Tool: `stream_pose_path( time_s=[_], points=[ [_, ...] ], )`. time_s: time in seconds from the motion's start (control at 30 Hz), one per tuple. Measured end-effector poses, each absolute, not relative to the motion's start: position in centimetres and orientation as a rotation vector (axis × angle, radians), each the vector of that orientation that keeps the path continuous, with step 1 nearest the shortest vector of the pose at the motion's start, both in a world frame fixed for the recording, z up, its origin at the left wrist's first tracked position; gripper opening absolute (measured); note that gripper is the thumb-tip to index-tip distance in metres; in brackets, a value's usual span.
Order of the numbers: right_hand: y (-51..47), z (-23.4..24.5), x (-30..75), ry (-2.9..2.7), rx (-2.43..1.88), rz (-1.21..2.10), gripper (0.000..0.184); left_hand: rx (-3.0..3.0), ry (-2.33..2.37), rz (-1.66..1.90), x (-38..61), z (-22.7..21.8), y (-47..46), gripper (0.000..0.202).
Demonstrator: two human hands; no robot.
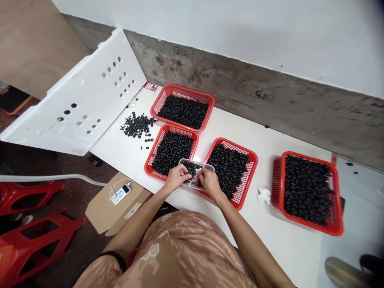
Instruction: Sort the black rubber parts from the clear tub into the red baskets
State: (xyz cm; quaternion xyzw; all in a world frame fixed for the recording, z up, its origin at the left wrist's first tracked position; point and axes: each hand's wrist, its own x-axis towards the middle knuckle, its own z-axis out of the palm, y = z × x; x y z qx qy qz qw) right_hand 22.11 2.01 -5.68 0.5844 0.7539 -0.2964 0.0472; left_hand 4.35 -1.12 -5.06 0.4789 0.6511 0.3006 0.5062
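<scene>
Clear tray point(196, 163) of black parts point(192, 170), between left hand point(177, 178) and right hand point(210, 182), both curled at it, grip unclear; four red baskets point(183, 90) alongside, each full of the same parts.

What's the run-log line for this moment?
left hand: at clear plastic tray | right hand: at same tray | tray holds: small black parts | tray over: red mesh baskets

clear plastic tray point(196, 165), black parts point(191, 169) inside, between red baskets point(159, 150)
</scene>
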Motion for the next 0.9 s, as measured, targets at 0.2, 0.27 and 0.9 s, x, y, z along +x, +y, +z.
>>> stream_pose_path(
  time_s=[0.2, 0.27, 0.9],
  points=[
    [1.5, -6.1, 22.0, 2.254, 1.793, -0.857, 0.028, 0.806, 1.415, 0.861, 4.2, -5.2, -2.9, 0.032],
    [1.4, -6.7, 21.5, 2.236, 1.775, -0.857, 0.026, 0.756, 1.402, 0.867, 4.3, -5.0, -3.3, 0.035],
    [-0.1, -1.4, 23.1, 2.567, 1.676, -1.464, 0.027, 0.604, 1.267, 0.916, 5.7, -2.8, -3.2, 0.032]
  ],
)
